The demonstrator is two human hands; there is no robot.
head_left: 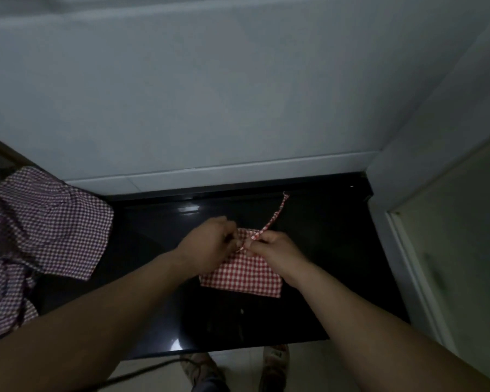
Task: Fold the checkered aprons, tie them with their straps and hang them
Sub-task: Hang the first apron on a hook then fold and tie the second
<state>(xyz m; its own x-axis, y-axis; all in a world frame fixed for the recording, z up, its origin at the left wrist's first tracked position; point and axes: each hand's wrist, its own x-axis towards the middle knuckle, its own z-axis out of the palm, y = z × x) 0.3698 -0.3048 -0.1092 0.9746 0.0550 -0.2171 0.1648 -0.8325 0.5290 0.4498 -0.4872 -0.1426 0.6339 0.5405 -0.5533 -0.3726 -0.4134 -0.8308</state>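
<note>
The folded red checkered apron [242,274] lies flat on the black worktop [337,264], steady for tying, while your right grip [272,250] pinches its strap [270,222], your left grip [210,244] clenches its far edge, and purple checkered aprons [46,222] wait leftward.

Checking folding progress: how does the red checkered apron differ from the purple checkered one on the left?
The red apron is folded into a small flat rectangle; the purple apron lies loose and rumpled. The red apron's checks look coarser than the purple apron's. The left hand and right hand pinch the red apron's strap; neither touches the purple apron. Both rest on the black counter.
</note>
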